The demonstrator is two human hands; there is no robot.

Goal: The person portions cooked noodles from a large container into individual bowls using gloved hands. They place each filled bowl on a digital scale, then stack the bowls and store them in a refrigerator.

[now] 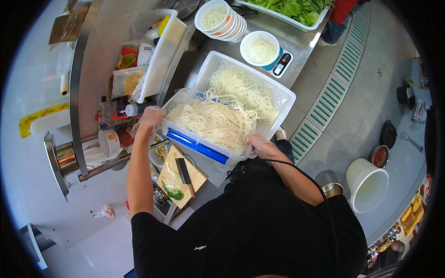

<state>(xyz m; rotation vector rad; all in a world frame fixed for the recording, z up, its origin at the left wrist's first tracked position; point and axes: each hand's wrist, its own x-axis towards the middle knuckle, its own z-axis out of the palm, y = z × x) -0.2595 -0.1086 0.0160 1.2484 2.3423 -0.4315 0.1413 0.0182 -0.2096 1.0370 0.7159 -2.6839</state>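
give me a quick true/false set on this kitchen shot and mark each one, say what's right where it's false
1. The left hand and right hand hold the bin of noodles. True.
2. The knife lies on the floor. False: it lies on the board.
3. A bowl with noodles in it sits on the scale. True.
4. The tray at the top edge is filled with meat. False: it holds leafy greens.
5. The top bowl in the stack contains noodles. True.
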